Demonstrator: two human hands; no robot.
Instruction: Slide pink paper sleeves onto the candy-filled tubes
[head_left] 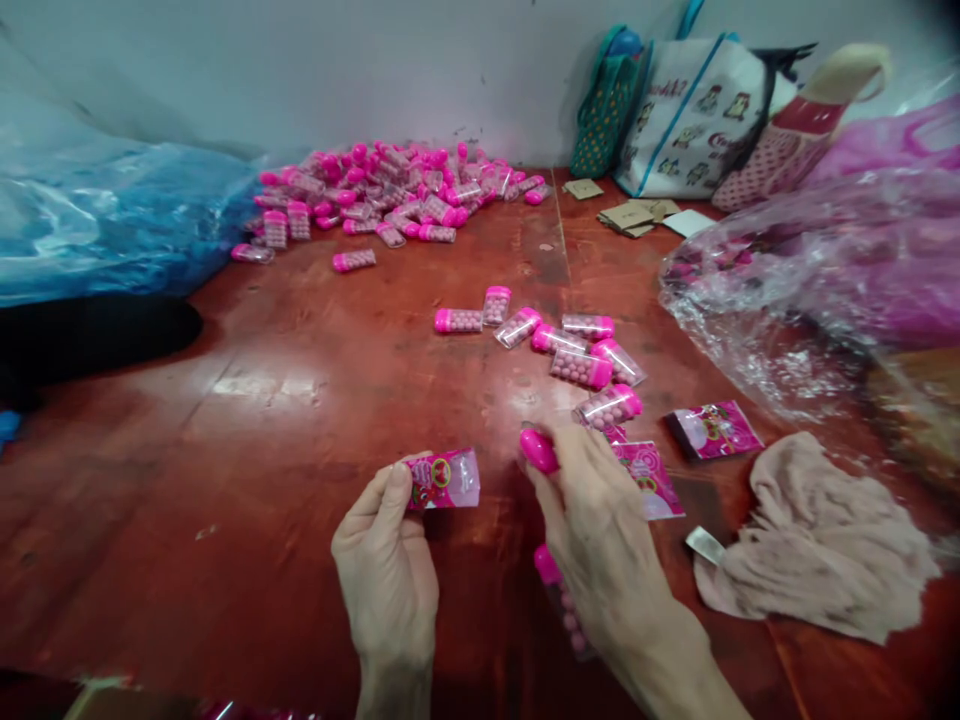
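With the left hand [386, 560] pinching the sleeve [444, 480] open-end rightward above the table [247, 470], align the pink-capped tube [540, 452] gripped in the right hand [600, 530] squarely with that opening, keeping both grips firm.

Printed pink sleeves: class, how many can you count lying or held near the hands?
3, perhaps more hidden: one sleeve in the left hand, one beside the right hand, one by the beige cloth.
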